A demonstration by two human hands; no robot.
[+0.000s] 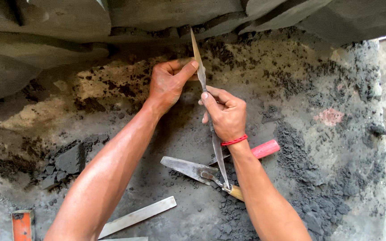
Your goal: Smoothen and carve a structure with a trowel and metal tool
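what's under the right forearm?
Under the right forearm lie a trowel on dark sand and a red-handled tool. The trowel's wooden handle pokes out at the arm's edge; where the red tool's blade runs is covered.

Both forearms run out of the bottom edge, so elbows and body are unseen. The right forearm (264, 196) covers most of a red-handled tool (264, 149) and part of a trowel's (188, 168) wooden handle. An orange object (22, 224) and a flat metal strip (137, 216) are cut off at the bottom edge. The left hand (168, 82) hides part of the thin blade (199, 62). The right edge is blurred and overexposed.
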